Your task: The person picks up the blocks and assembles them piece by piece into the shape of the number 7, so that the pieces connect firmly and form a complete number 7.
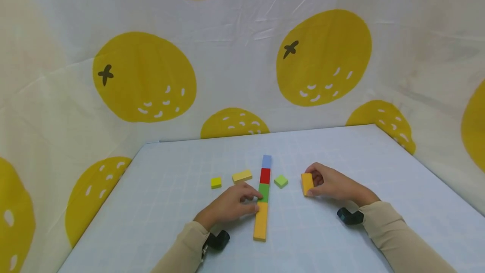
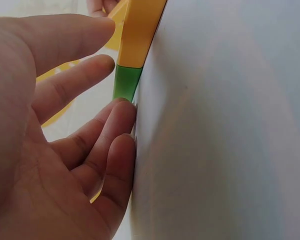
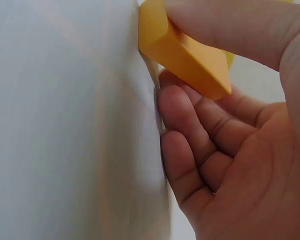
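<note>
A straight row of blocks runs away from me in the head view: a long orange block (image 1: 260, 224), a green block (image 1: 263, 191), a red block (image 1: 265, 176) and a blue block (image 1: 267, 161) at the far end. Beside the row's left side, my left hand (image 1: 230, 206) touches it near the orange and green joint, fingers loosely bent and not wrapped round any block. Well to the right, my right hand (image 1: 335, 185) pinches a separate orange block (image 1: 306, 184) between thumb and fingers. The right wrist view shows this orange block (image 3: 190, 57) tilted, near the tabletop.
A light green block (image 1: 281, 181) lies just right of the row. On its left are a pale yellow block (image 1: 241, 176) and a small bright yellow block (image 1: 216, 183). The white table (image 1: 182, 159) meets a fruit-print cloth (image 1: 242, 75) behind and at the sides.
</note>
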{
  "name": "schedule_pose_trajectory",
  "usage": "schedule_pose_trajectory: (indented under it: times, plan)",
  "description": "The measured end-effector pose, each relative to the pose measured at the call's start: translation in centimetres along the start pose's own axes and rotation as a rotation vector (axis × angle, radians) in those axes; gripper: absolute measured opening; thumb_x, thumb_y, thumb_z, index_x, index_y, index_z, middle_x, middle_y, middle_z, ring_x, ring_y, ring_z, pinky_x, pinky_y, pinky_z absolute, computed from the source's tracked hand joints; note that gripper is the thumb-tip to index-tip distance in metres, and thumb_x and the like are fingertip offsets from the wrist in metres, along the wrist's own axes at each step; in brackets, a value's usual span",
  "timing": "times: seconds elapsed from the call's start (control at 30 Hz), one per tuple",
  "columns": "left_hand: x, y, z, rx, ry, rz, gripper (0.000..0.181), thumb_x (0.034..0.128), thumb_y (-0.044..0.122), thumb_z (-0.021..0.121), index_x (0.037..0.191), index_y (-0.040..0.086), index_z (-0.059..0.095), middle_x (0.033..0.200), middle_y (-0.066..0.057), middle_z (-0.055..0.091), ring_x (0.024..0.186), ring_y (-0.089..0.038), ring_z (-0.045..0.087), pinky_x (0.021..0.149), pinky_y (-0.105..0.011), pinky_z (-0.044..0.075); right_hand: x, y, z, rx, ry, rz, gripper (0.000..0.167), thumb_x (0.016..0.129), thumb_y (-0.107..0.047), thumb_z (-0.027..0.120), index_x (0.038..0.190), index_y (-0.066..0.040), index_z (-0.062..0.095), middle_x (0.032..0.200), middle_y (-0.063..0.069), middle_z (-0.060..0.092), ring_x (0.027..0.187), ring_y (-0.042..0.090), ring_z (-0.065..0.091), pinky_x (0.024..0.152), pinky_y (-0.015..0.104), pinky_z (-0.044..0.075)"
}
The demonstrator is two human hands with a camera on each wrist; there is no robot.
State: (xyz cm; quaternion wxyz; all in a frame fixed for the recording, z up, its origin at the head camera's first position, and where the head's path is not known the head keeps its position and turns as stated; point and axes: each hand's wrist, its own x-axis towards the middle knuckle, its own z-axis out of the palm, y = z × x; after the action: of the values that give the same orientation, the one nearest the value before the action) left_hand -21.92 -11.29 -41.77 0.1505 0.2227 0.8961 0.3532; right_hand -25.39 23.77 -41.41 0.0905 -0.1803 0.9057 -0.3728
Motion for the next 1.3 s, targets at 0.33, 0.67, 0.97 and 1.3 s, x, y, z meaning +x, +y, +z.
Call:
schedule_pose_trajectory:
  times: [0.33,0.67,0.97,1.3]
  plan:
    - [-0.1,0.0,0.0,0.013,-0.007,-0.003,0.029,0.0893,0.046,0.074,0.118,0.041,0.07,0.118,0.016,0.056,0.107,-0.007,0.056,0.095,-0.039,0.05,0.4,0.3,-0.1,0.068,0.091,-0.003,0.051,0.087,-0.018,0.079,0.125,-0.003,0.049,0.106,0.008,0.059,0.094,0.025,0.055,0.083,0.035,0.05]
    - [-0.4,0.6,0.0,0.006,-0.028,-0.021,0.039,0.0876,0.043,0.077,0.125,0.035,0.068,0.119,0.015,0.057,0.107,-0.009,0.054,0.097,-0.039,0.049,0.4,0.4,-0.2,0.274,0.262,0.077,0.055,0.093,-0.012,0.07,0.135,0.004,0.038,0.12,0.022,0.054,0.1,0.03,0.062,0.078,0.029,0.057]
    - [-0.2,0.4,-0.3,0.011,-0.027,-0.003,0.044,0.0877,0.042,0.077,0.129,0.034,0.066,0.121,0.016,0.056,0.11,-0.009,0.053,0.1,-0.04,0.047,0.9,0.3,-0.3,0.308,0.294,0.093,0.052,0.095,-0.017,0.069,0.135,0.002,0.043,0.123,0.022,0.059,0.09,0.026,0.064,0.075,0.028,0.056]
    - [-0.3,-0.2,0.1,0.036,-0.044,0.035,0.048,0.0867,0.044,0.078,0.132,0.033,0.064,0.123,0.015,0.054,0.111,-0.008,0.051,0.102,-0.04,0.045,0.9,0.2,0.4,0.275,0.318,0.074,0.044,0.094,-0.014,0.07,0.131,0.003,0.052,0.114,0.019,0.064,0.085,0.025,0.064,0.071,0.028,0.057]
